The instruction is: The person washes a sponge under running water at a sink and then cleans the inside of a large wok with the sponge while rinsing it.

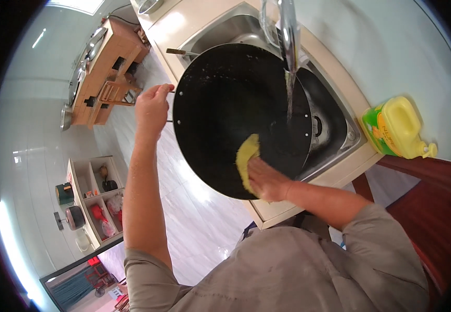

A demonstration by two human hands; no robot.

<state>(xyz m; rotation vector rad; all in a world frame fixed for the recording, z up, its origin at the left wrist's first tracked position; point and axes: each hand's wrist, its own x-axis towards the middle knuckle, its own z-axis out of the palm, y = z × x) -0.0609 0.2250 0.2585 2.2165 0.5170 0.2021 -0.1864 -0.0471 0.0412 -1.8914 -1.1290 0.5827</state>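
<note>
A large black wok [225, 105] rests tilted over the steel double sink [225, 29]. My left hand [152, 109] grips the wok's side handle. Inside the wok, near the rim closest to me, my right hand [267, 181] presses a yellow cleaning cloth [247, 160] against the wall. Water runs from the chrome faucet [288, 35] into the wok's far right part. Another dark pan [321, 89] lies partly hidden beneath the wok in the sink, and a brown-tipped handle [176, 51] sticks out behind the wok's left edge.
A yellow-green detergent jug [395, 126] with a pump stands at the counter's right end. Beige countertop [342, 175] frames the sink. A dark red wooden surface [436, 210] lies at the right. Across the tiled floor [182, 175] stand a brick stove [102, 74] and a shelf unit [93, 195].
</note>
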